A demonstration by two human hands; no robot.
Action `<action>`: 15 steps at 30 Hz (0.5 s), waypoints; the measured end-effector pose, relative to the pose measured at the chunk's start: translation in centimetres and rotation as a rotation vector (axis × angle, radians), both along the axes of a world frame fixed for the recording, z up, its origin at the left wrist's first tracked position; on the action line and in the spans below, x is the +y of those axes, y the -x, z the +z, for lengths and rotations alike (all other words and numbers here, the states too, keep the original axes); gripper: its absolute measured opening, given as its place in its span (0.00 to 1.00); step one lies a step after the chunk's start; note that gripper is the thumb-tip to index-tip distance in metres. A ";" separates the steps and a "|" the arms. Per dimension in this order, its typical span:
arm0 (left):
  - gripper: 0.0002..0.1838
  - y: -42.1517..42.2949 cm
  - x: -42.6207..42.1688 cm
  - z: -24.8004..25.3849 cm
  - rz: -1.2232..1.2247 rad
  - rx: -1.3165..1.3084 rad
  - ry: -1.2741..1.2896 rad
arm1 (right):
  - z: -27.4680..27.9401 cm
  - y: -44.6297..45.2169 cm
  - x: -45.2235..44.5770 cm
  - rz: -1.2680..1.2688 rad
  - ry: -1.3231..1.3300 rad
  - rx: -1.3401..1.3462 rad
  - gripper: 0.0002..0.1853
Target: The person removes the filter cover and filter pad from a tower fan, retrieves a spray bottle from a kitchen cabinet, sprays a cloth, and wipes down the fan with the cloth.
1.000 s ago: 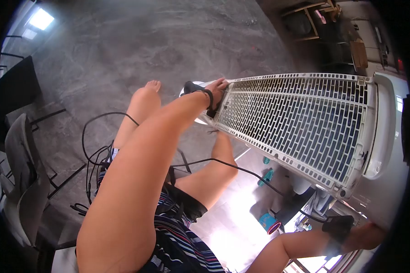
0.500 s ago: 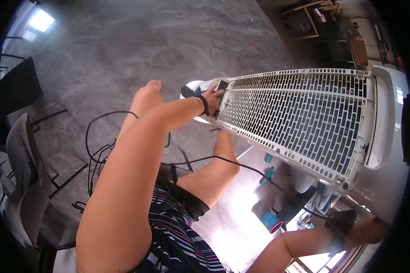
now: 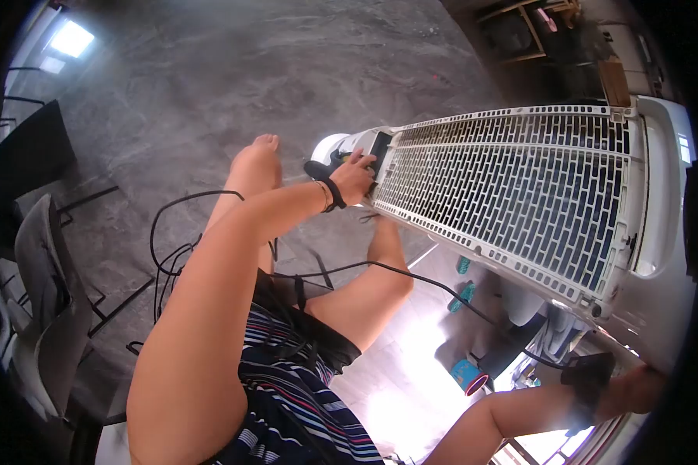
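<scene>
A tall white appliance (image 3: 651, 287) with a brick-patterned grille (image 3: 512, 194) stands in front of me, looking like a floor-standing air conditioner. My left hand (image 3: 354, 177), a black band on its wrist, lies with outstretched fingers against the dark strip (image 3: 381, 151) at the grille's lower end. Beside that hand are a dark object I cannot make out (image 3: 318, 167) and the round white base (image 3: 329, 145). At the right, my right hand (image 3: 637, 389) is against the appliance's side near its upper end; its fingers are hidden in shadow. A dark strap (image 3: 589, 384) wraps that wrist.
A black cable (image 3: 442, 287) runs across my lap toward the right wrist, with loops (image 3: 167, 256) by my leg. Grey chairs (image 3: 43, 302) stand at left. Teal slippers (image 3: 461, 297) and a blue-red canister (image 3: 468, 377) are on the floor below the appliance.
My left hand has drawn back slightly to the left and down along the dark strip, showing more of it. My right hand stays by the appliance's side. The view has shifted a little.
</scene>
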State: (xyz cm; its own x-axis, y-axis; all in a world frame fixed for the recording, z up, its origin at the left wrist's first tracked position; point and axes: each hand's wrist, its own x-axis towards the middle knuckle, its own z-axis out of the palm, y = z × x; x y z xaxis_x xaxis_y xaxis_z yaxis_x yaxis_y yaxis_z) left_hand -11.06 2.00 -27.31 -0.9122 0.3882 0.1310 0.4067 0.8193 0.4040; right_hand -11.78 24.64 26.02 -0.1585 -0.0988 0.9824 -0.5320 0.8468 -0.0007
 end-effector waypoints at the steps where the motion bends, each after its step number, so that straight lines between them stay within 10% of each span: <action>1: 0.09 -0.2 -0.1 0.6 -0.020 0.014 0.032 | 0.0 0.0 -0.4 0.181 0.146 -0.064 0.29; 5: 0.10 0.5 -0.7 4.2 -0.217 0.092 0.488 | 0.6 -0.3 1.0 0.100 -0.062 -0.011 0.34; 7: 0.11 1.3 -0.6 2.5 -0.238 0.184 0.477 | 1.5 -1.3 2.4 -0.550 -0.722 0.180 0.37; 15: 0.10 8.7 -0.6 2.3 -0.043 0.149 0.616 | 0.2 -0.4 0.2 -0.023 -0.135 0.001 0.33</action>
State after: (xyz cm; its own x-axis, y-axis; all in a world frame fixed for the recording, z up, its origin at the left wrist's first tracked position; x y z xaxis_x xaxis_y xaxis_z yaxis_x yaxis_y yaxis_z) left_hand -19.79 1.37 -24.98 -0.8833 0.4689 -0.0034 0.4600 0.8651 -0.1999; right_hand -11.39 24.87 26.25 -0.1616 -0.2264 0.9605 -0.5126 0.8510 0.1143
